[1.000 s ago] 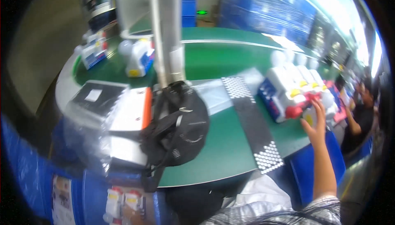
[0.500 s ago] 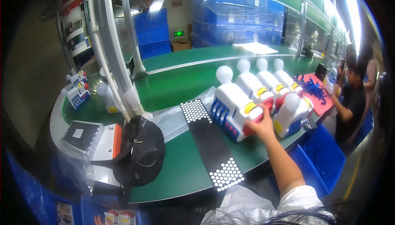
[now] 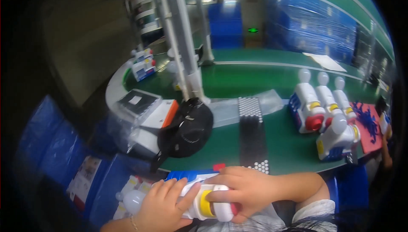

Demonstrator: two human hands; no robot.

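Near the lower edge, both my hands hold a white plastic toy-like unit [image 3: 193,208] with a yellow band, blue side and red end. It lies tipped on its side. My left hand [image 3: 163,204] lies over its body, fingers bent around it. My right hand [image 3: 250,187] grips the end by the yellow band. A white ball [image 3: 134,201] shows left of my left hand; whether it belongs to this unit I cannot tell. Similar units [image 3: 307,100] with white balls stand at the right of the green table, one of them [image 3: 335,140] turned the other way.
A black patterned strip [image 3: 253,140] crosses the green table [image 3: 216,147]. A black cap or bag [image 3: 187,130] sits left of it, beside a box [image 3: 140,103]. Blue straps lie on a pink mat [image 3: 369,126]. A blue bin [image 3: 97,185] with more units stands lower left.
The unit under my right hand has left the front of the group and come down and left toward me. My left hand has come into view and holds it too. The view has turned left.
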